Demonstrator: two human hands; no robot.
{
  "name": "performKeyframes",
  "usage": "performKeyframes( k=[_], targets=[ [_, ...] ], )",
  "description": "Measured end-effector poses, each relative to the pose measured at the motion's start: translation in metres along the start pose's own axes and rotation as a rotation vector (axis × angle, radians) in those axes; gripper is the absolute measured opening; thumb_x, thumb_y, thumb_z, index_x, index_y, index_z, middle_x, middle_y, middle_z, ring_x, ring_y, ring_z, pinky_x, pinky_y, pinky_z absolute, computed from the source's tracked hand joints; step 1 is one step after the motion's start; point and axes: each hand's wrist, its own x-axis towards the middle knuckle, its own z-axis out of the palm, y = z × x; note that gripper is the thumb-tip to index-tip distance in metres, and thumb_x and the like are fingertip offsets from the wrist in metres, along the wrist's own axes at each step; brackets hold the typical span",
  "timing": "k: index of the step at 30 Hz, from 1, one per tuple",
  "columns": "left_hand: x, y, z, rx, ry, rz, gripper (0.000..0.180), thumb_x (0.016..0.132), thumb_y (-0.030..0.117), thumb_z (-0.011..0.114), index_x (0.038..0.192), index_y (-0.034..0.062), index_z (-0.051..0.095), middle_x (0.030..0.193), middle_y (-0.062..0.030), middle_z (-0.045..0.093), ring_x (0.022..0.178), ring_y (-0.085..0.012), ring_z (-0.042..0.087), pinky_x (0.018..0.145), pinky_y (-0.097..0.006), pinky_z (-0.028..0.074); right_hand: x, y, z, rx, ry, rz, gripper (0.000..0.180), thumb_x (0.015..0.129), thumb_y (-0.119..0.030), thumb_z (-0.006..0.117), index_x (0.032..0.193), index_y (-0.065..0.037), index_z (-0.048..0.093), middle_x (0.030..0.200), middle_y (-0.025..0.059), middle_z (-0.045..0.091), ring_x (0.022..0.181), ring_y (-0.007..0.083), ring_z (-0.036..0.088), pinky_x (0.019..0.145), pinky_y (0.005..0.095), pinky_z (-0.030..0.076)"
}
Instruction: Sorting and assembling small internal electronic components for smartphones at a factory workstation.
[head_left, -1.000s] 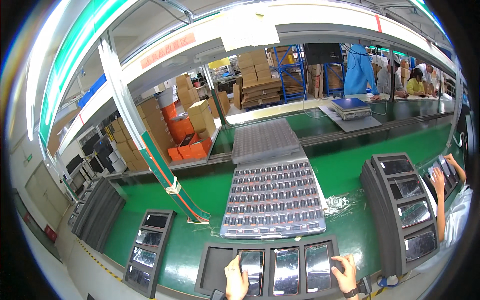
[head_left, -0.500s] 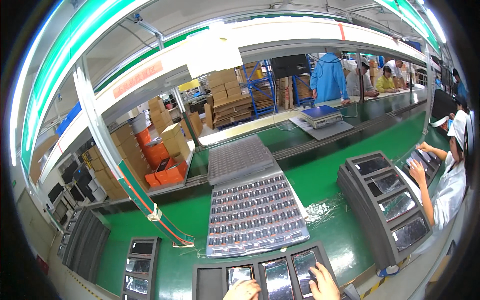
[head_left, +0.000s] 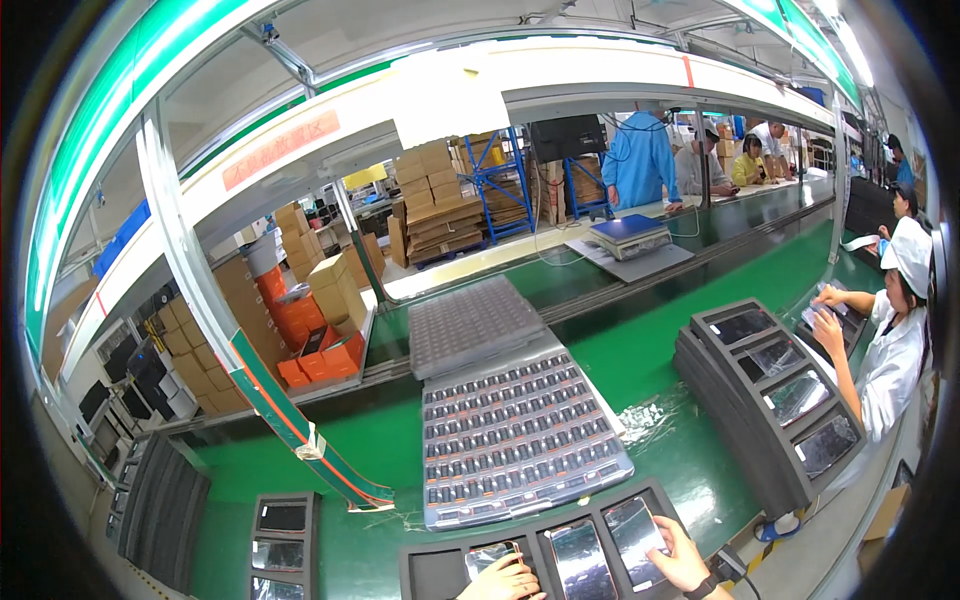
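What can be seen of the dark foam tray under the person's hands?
The dark grey tray looks like foam and lies on the green table, its lower edge cut off. Four compartments form a row: the leftmost is bare, the others hold phone-like devices. The left hand and right hand are over it; contact is unclear.

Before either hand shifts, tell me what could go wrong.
The right hand overlaps the glossy rightmost phone in the near foam tray and might smudge it. That tray sits close to the clear tray of dark parts; a nudge might jostle them. The co-worker's arm, beside the stacked foam trays, might bump them.
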Motion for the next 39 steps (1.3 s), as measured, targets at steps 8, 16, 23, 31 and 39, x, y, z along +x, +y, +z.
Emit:
performKeyframes(
  k=[8, 16, 23, 31, 39],
  targets=[
    [-0.001, -0.010, 0.009, -0.040, 0.024, 0.066, 0.018, 0.081, 0.018, 0.066, 0.069, 0.0051, 0.066, 0.076, -0.0091, 0.059, 0.081, -0.0279, 0.057, 0.094, -0.043, 0.043, 0.001, 0.013, 0.008, -0.228, 0.087, -0.017, 0.052, 0.091, -0.005, 0.056, 0.142, -0.005, 0.043, 0.126, 0.0135, 0.059, 0.107, 0.0202, 0.061, 0.090, 0.0319, 0.049],
    [-0.007, -0.004, 0.010, -0.042, 0.034, 0.072, 0.020, 0.080, 0.019, 0.065, 0.066, 0.0049, 0.066, 0.074, -0.0099, 0.058, 0.079, -0.0287, 0.055, 0.093, -0.043, 0.043, -0.004, 0.028, 0.012, -0.421, 0.162, -0.035, 0.054, 0.090, -0.003, 0.055, 0.143, -0.007, 0.041, 0.128, 0.0172, 0.061, 0.096, 0.0237, 0.069, 0.079, 0.0321, 0.054],
    [0.001, -0.006, 0.001, -0.028, -0.037, 0.084, 0.017, 0.079, 0.020, 0.066, 0.067, 0.0069, 0.066, 0.070, -0.0080, 0.059, 0.076, -0.0275, 0.055, 0.091, -0.042, 0.044, 0.011, 0.051, -0.003, -0.132, 0.124, 0.077, 0.048, 0.086, 0.002, 0.063, 0.131, 0.006, 0.048, 0.116, 0.0116, 0.065, 0.108, 0.0162, 0.061, 0.093, 0.0299, 0.048],
    [0.002, -0.007, -0.003, 0.026, -0.052, 0.057, 0.018, 0.080, 0.021, 0.064, 0.067, 0.0075, 0.064, 0.070, -0.0067, 0.060, 0.078, -0.0260, 0.055, 0.092, -0.041, 0.043, 0.011, 0.027, 0.016, 0.096, 0.257, -0.048, 0.044, 0.093, 0.002, 0.058, 0.134, 0.005, 0.043, 0.121, 0.0123, 0.062, 0.112, 0.0152, 0.058, 0.098, 0.0281, 0.044],
    [0.002, -0.004, 0.001, 0.047, -0.100, 0.055, 0.022, 0.084, 0.023, 0.062, 0.070, 0.0075, 0.066, 0.072, -0.0068, 0.061, 0.080, -0.0249, 0.056, 0.092, -0.041, 0.041, -0.012, 0.017, 0.080, 0.027, 0.098, 0.021, 0.048, 0.098, -0.009, 0.058, 0.140, 0.001, 0.039, 0.129, 0.0126, 0.056, 0.127, 0.0173, 0.047, 0.110, 0.0330, 0.034]
  ],
)
